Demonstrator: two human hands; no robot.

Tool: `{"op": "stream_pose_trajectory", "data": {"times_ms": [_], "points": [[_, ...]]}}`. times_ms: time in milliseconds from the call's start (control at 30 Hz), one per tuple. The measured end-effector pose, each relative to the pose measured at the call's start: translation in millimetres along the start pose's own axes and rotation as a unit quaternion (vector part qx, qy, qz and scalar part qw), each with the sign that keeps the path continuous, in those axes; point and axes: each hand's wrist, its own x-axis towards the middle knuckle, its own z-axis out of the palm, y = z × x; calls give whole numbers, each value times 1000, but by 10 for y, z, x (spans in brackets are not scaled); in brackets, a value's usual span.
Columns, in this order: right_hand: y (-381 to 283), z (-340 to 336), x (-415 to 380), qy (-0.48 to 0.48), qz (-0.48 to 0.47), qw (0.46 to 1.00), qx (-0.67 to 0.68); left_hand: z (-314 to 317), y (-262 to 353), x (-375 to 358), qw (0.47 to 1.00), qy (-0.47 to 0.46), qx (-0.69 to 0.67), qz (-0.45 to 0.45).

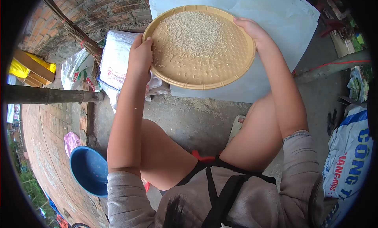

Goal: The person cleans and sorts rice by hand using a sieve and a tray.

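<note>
A round woven tray (179, 72) with a raised rim is held up in front of me. Pale grains (197, 29) are heaped toward its far side, with looser ones scattered over the nearer part. My left hand (140, 55) grips the tray's left rim, its thumb on top and most fingers hidden beneath. At the upper right, my right hand (252, 32) holds the opposite rim, its fingers partly out of sight under the tray. Below the tray lies a pale sheet (285, 43) on the ground.
White sacks (118, 59) lie against the brick wall at the left. A blue basin (89, 171) stands by my left leg, near a pink bag (71, 143). A bamboo pole (53, 95) juts in from the left. A large printed sack (346, 153) is at the right.
</note>
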Motion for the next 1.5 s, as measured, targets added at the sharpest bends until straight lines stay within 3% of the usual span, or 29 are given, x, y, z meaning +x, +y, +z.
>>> {"op": "stream_pose_trajectory", "data": {"times_ms": [33,100,167,233,300,367,433,500,567,633,700,767,833,900,933,967,1033,1067,1100,1167,1200,1233,1300,1333,1433,1500], "points": [[-67,-76,37,-97,63,993,30,88,51,-103,999,20,21,14],[110,158,90,-75,21,997,14,-254,87,61,998,-38,-44,-13],[405,681,-85,136,-133,978,-84,-555,272,72,993,-62,-44,-88],[297,636,-41,139,-141,977,-77,-583,86,164,994,-56,-45,-84],[31,170,122,-62,18,998,18,-182,77,-110,999,23,1,23],[-1,244,23,-93,32,995,28,-129,92,-164,997,47,27,59],[159,611,-124,85,-72,993,-35,-538,229,10,997,-41,-48,-47],[237,671,-191,93,-92,990,-56,-704,287,27,991,-93,-55,-82],[128,597,-155,108,-109,987,-51,-453,156,-33,999,-14,-38,-21],[-144,120,-94,-103,37,993,36,-69,219,-319,998,38,20,50],[-83,285,-143,-88,31,995,40,-306,251,-143,1000,-8,-16,23],[173,778,-337,136,-95,985,-41,-626,328,-21,992,-84,-78,-59],[259,607,-144,154,-133,978,-39,-609,244,34,996,-63,-32,-60],[-50,188,-93,-49,-18,998,38,-219,177,-148,996,27,62,59],[-151,74,-135,-99,34,993,59,-144,156,-209,996,31,60,66],[-90,122,-167,-94,32,993,59,-73,146,-230,995,36,48,74],[58,465,-264,84,-59,995,-1,-422,237,-44,997,-62,-46,-18],[119,733,-443,116,-80,990,1,-547,349,-62,991,-100,-57,-70],[102,655,-417,116,-78,990,-1,-589,331,-45,990,-100,-54,-86],[34,405,-251,65,-55,996,-31,-381,169,-60,999,-42,-20,-18],[-93,148,-179,-29,-11,999,9,-181,152,-184,998,0,50,28],[-78,165,-204,-27,-8,999,15,-20,155,-288,994,21,86,65],[-140,152,-231,-10,-4,1000,28,-168,183,-195,999,-19,-7,29],[56,338,-176,65,-86,994,-7,-377,229,-83,996,-70,-53,-9],[169,645,-277,129,-118,981,-83,-570,352,-84,990,-108,-52,-68],[-79,203,-128,0,-34,999,15,-230,205,-202,999,-5,30,20]]}}
